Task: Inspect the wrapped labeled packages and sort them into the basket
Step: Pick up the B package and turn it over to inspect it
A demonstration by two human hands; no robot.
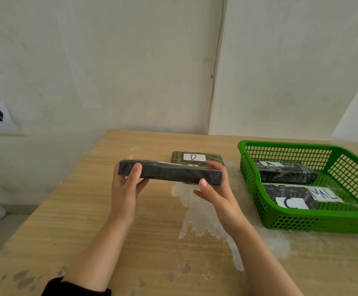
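While raised edge-on (thumbs front), black package (170, 173) spans both hands.

The basket (257, 186) stands on the desk (88, 210); in it lie package A (284, 173) toward the back and package C (291, 196) in front. Left of the basket lies package D (196, 159), and just before that, raised off the desk, a fourth package (169, 173) between two hands

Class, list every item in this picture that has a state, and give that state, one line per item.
Held black package: lifted off the table, gripped at both ends, label not readable.
Left hand: gripping the package's left end.
Right hand: gripping its right end.
Package D: lying on the table, label up.
Package A: in the basket.
Package C: in the basket.
Green basket: upright, holding two packages.
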